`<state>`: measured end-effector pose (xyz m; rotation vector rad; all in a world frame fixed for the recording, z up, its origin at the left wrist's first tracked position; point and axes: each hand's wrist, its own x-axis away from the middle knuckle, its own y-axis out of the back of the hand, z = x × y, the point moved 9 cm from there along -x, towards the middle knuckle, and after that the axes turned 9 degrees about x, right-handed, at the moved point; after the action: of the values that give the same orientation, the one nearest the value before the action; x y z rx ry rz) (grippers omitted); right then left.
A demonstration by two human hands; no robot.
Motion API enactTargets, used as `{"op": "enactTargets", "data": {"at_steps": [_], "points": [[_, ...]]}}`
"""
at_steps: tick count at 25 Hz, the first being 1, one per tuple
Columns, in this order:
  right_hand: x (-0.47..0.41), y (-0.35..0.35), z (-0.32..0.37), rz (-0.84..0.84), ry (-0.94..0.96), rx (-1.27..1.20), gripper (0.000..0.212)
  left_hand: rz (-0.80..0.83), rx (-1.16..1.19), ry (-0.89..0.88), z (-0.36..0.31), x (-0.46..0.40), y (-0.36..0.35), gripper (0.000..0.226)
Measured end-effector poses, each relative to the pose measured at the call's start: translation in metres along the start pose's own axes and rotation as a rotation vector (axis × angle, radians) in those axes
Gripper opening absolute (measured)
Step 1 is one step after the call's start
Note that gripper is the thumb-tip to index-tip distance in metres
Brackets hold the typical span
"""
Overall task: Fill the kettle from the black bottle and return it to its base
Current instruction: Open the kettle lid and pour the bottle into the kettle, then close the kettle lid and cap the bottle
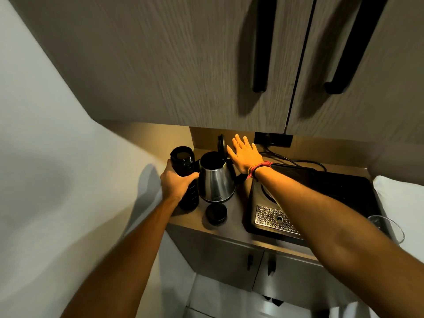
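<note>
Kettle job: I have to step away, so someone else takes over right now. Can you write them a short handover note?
Left hand: wrapped around the black bottle, which stands upright and uncapped on the counter, left of the kettle.
Right hand: open, holding nothing, beside the raised kettle lid.
The bottle cap lies in front of the kettle.
Done: bottle uncapped, kettle lid open.
Left: pour the water, shut the lid, set the kettle on its base. The base is not clearly visible; the water level cannot be told.
</note>
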<state>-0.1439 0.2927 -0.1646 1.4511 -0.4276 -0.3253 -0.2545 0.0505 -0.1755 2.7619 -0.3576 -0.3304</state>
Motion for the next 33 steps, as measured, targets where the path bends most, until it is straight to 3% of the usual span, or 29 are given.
{"op": "enactTargets", "data": {"at_steps": [6,10,15,17,26,31,33], "points": [[-0.011,-0.002,0.017,-0.007,-0.017,-0.113,0.076,-0.005,0.08,-0.011,0.02,0.002,0.004,0.082],[-0.018,-0.018,0.039,0.017,0.022,0.016,0.08,0.05,0.079,0.028,0.028,-0.002,0.003,0.088],[-0.014,-0.008,0.076,-0.185,0.209,0.047,0.068,0.1,0.097,0.022,0.03,0.0,0.004,0.105],[-0.013,-0.015,0.085,-0.148,0.273,0.067,0.063,0.096,0.101,0.012,0.031,0.003,0.006,0.105],[-0.007,-0.028,0.094,-0.063,0.229,0.18,0.063,0.142,-0.028,0.046,0.035,0.015,0.002,0.1],[0.059,-0.034,0.114,-0.457,0.435,0.294,0.056,0.178,-0.129,0.052,0.047,0.023,0.004,0.105],[0.084,-0.057,0.125,-0.482,0.546,0.304,0.049,0.186,-0.155,0.073,0.053,0.027,0.006,0.106]]}}
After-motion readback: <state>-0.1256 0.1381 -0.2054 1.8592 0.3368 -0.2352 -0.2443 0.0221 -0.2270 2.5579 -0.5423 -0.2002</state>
